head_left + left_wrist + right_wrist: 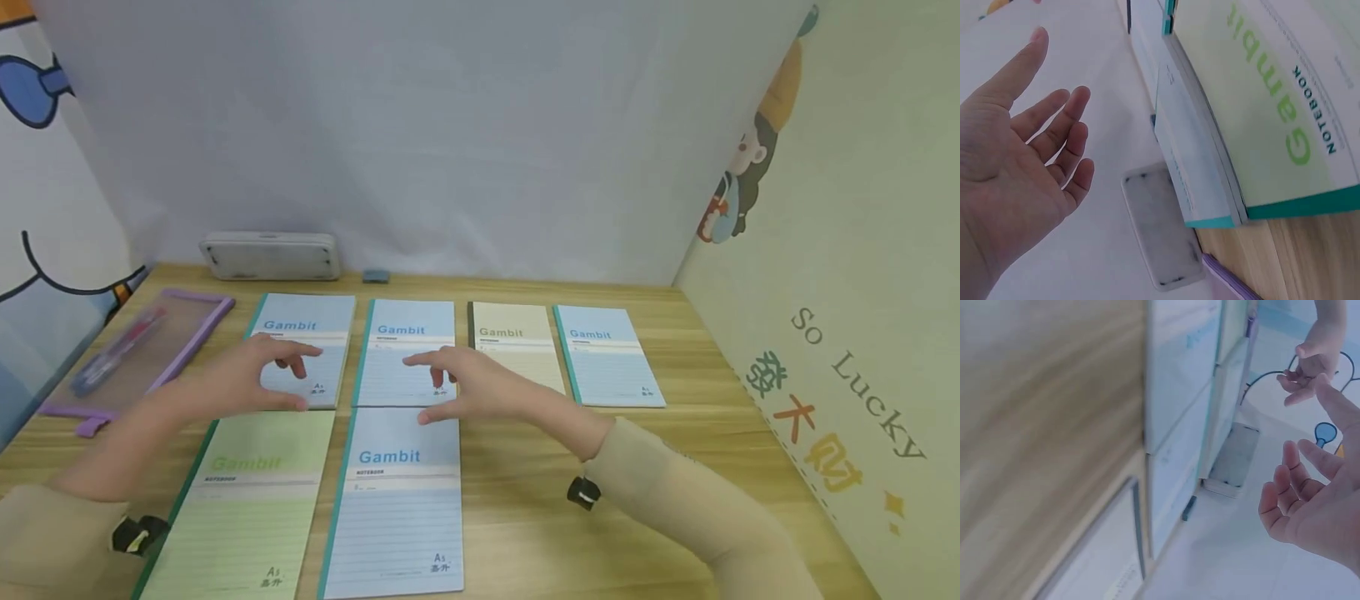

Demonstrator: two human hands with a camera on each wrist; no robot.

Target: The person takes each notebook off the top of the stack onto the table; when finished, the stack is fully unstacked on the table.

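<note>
Clearly, the left hand and right hand hold nothing, thumbs wide of loosely bent fingers, above two rectangular pale-blue paper notebooks toward the far edge of the wooden desk, laid face-up, presumably so titles read upright; clearance is hard to judge.

A right hand, fingers loosely bent, hovers with a left hand beyond it, above a wood-grain table where pale blue notebooks lie beside a dark-spined notebook, a small dark block and grayish case nearby.
</note>
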